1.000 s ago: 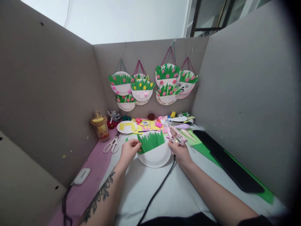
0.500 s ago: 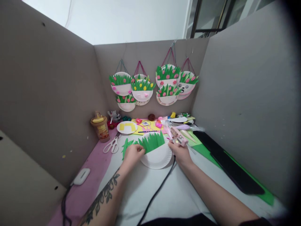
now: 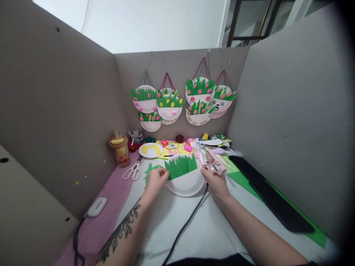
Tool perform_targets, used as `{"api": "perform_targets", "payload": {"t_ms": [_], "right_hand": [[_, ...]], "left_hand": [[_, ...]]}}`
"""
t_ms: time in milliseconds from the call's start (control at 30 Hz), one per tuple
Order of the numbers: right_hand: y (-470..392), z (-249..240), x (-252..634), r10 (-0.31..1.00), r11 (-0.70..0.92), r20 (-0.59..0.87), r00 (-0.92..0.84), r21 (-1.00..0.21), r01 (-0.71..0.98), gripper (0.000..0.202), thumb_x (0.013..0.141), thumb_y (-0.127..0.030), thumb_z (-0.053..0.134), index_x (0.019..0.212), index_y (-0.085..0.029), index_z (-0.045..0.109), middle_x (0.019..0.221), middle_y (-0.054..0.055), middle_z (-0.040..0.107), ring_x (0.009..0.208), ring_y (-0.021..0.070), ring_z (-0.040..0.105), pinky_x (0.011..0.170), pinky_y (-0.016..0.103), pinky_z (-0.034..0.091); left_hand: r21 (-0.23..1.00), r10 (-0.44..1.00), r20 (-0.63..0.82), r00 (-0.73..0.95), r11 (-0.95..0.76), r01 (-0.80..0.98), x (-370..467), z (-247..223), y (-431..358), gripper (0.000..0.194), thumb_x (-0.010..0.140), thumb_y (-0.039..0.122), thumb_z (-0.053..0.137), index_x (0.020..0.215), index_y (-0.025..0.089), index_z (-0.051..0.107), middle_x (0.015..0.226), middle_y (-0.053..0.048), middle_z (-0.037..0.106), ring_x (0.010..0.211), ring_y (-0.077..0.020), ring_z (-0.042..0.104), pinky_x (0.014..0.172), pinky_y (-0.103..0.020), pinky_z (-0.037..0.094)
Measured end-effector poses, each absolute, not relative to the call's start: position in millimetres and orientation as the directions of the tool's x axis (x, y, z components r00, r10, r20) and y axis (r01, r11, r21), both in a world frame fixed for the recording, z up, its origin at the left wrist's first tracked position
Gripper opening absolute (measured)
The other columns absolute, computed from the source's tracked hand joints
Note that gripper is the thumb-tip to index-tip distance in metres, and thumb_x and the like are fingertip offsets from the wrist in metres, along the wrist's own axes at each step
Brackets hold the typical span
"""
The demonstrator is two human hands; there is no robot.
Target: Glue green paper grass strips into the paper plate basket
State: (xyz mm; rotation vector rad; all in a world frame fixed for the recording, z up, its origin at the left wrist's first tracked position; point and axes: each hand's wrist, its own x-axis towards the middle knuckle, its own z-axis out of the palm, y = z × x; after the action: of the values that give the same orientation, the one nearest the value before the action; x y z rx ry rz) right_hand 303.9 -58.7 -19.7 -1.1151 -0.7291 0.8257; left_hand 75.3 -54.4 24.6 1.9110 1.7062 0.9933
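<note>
Grey panels (image 3: pixel 283 107) wall in the left, right and back of the frame. A pale table cover (image 3: pixel 216 229) fills the lower middle; a black slab (image 3: pixel 273 195) slants down the right. Decorated plates (image 3: pixel 169 113) hang upper centre. Mid-frame, a white paper plate (image 3: pixel 185 187) with green paper grass (image 3: pixel 181 167) sits between the hands. The right hand (image 3: pixel 217 183) has its fingers curled round a pink glue gun (image 3: pixel 215 162), thumb by the plate's right rim. The left hand (image 3: pixel 156 180) pinches the grassy left edge, blocking part of some loose green cutouts (image 3: pixel 149 169). White scissors (image 3: pixel 132 171) lie left.
</note>
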Motion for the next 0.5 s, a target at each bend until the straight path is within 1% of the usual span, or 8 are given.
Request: {"api": "perform_targets", "payload": {"t_ms": [167,367,500], "right_hand": [[-59.5,-17.3,302.4,0.853,0.209,0.082,0.515,-0.958,-0.194,0.032,0.056,-0.033,0.078,0.081,-0.016,0.069,0.074,0.003,0.07,0.07,0.0187,0.064,0.061,0.027,0.05],[-59.1,-15.5,302.2,0.866,0.218,0.088,0.492,-0.952,-0.214,0.03,0.056,-0.033,0.078,0.079,-0.015,0.069,0.068,0.003,0.068,0.066,0.0183,0.063,0.058,0.027,0.05],[-58.6,-15.9,302.8,0.852,0.238,0.078,0.518,-0.939,-0.25,0.031,0.054,-0.031,0.079,0.078,-0.015,0.068,0.068,0.002,0.068,0.066,0.0175,0.063,0.06,0.027,0.05]], "left_hand": [[0.715,0.966,0.258,0.017,-0.203,0.669,78.6,23.8,-56.0,0.023,0.073,0.032,0.049,0.063,0.017,0.064,0.051,0.003,0.051,0.053,-0.0115,0.046,0.052,-0.023,0.028],[0.782,0.943,0.327,-0.055,-0.237,0.577,74.3,26.8,-55.1,0.024,0.075,0.034,0.048,0.063,0.017,0.06,0.051,0.004,0.047,0.053,-0.011,0.044,0.053,-0.022,0.029],[0.739,0.958,0.288,0.011,-0.229,0.634,75.3,26.8,-56.8,0.024,0.075,0.034,0.049,0.062,0.017,0.06,0.051,0.003,0.049,0.053,-0.0112,0.044,0.052,-0.023,0.028]]}}
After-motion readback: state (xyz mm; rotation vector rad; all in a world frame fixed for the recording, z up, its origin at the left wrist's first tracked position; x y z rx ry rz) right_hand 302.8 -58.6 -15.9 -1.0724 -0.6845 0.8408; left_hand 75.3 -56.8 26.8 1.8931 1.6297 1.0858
